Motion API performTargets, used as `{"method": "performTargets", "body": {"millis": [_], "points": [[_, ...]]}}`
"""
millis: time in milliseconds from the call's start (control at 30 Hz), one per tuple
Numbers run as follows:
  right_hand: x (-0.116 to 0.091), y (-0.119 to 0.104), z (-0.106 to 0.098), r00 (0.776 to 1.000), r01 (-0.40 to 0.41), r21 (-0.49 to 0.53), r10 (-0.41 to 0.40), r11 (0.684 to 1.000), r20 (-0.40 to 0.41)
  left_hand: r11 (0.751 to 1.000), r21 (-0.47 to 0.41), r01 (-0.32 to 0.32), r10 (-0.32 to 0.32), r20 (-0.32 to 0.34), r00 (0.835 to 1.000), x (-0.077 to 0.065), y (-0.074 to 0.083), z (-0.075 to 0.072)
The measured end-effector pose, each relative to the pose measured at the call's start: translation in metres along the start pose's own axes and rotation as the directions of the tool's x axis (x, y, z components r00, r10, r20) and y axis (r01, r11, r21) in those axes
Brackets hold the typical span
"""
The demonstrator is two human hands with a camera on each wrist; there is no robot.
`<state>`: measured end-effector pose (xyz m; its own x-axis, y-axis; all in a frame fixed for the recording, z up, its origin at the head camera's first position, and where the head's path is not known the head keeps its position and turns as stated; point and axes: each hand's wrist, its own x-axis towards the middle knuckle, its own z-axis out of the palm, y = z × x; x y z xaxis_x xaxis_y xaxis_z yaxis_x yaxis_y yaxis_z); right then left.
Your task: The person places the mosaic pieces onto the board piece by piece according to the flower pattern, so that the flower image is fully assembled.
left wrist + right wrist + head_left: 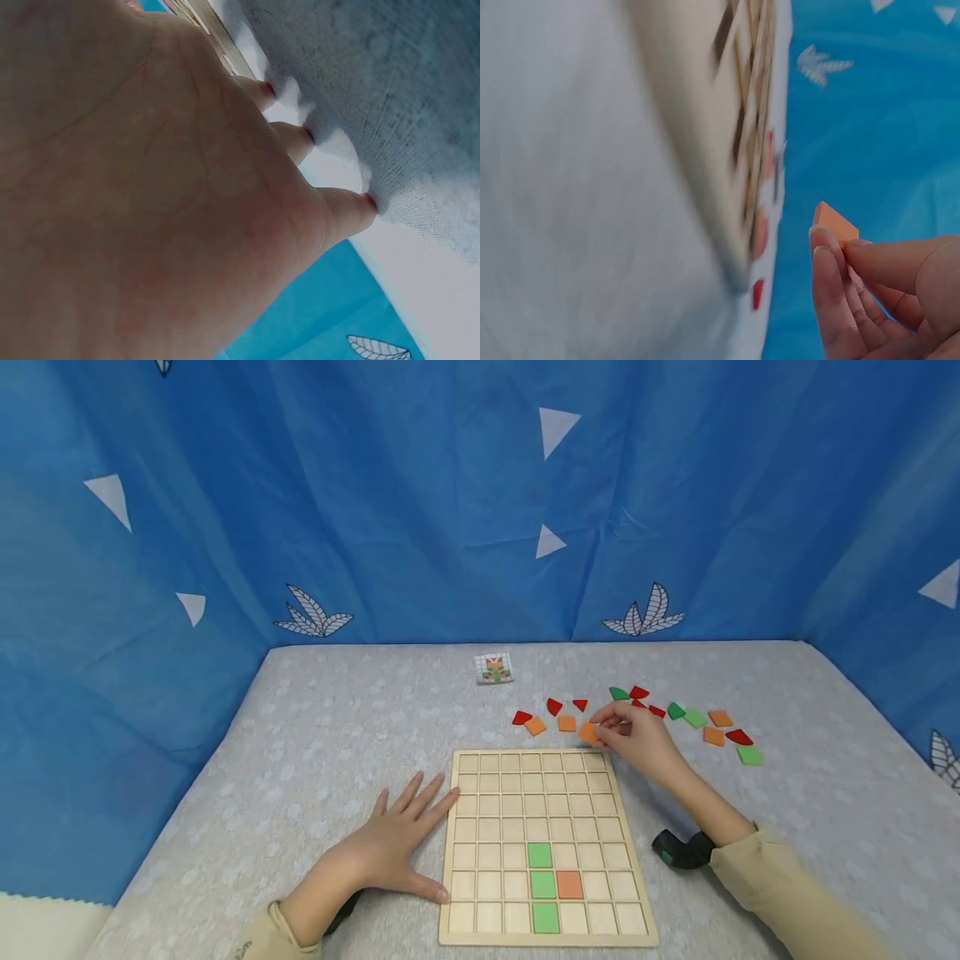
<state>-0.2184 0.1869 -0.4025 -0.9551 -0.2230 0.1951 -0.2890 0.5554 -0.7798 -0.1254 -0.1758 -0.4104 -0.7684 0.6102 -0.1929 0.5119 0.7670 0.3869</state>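
My right hand [639,739] pinches an orange square tile [589,732] between thumb and fingers, just beyond the far right corner of the wooden grid board [489,807]. In the right wrist view that same tile [835,222] shows at the fingertips, raised off the table. My left hand [397,847] lies with fingers spread along the board's left side, thumb and a fingertip touching its edge. In the left wrist view the palm of the left hand [172,187] fills much of the picture. Three green tiles [543,884] stand in one column of the board, with an orange tile [569,884] right of the middle one.
Loose orange squares [567,723], red pieces [554,707] and green pieces [695,718] are scattered behind the board and to its right. A small pattern card [493,668] lies near the table's back. Blue cloth [450,527] hangs behind the table.
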Motion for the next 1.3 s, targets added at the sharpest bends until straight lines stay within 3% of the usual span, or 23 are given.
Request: {"method": "performTargets", "body": {"millis": [200,333,633,867,1033,1300], "points": [[-0.023,-0.027,0.007,0.997,0.050,0.114,-0.056,0.992,0.049,1.000,0.012,-0.002,0.002,0.004,1.000,0.002,-0.002,0.001],[-0.040,-0.042,0.017,0.989,0.049,0.192,-0.074,0.980,0.128,1.000,0.015,0.003,-0.003,0.005,1.000,0.003,-0.002,0.001],[-0.074,-0.061,0.042,0.936,0.012,0.361,-0.137,0.932,0.325,1.000,0.021,0.008,-0.008,0.007,1.000,0.002,0.000,0.001],[-0.085,-0.061,0.061,0.912,0.074,0.287,-0.181,0.955,0.368,1.000,0.023,0.007,-0.008,0.006,1.000,0.001,-0.002,0.001],[-0.087,-0.056,0.068,0.897,0.040,0.310,-0.171,0.950,0.408,1.000,0.026,0.009,-0.009,0.011,1.000,0.002,-0.003,0.001],[-0.088,-0.052,0.074,0.898,0.047,0.296,-0.170,0.954,0.407,0.999,0.038,0.018,-0.019,0.014,1.000,0.003,-0.002,0.000]]}}
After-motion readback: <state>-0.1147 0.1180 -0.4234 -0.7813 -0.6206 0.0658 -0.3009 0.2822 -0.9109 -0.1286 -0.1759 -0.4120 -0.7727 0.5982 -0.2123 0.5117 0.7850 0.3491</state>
